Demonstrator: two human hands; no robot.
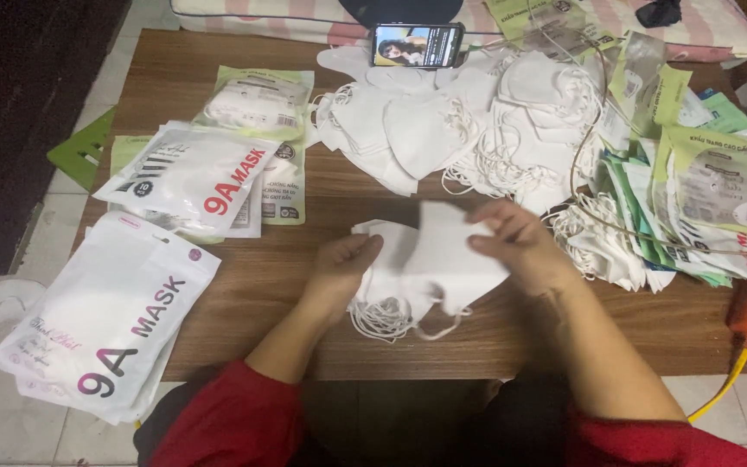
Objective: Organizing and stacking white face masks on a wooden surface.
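Small stack of white folded face masks, flat, ear loops trailing at its near edge, on the wooden table toward its near side. Left hand grips the stack's left edge; right hand pinches the top mask's upper right corner. Beyond the stack, a loose mask pile; further back, a phone. Left of the stack, packaged mask bags.

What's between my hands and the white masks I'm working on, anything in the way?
Nothing visible. The left hand and right hand already grip the small stack of white masks directly, above the wooden table. The big mask pile lies behind, apart.
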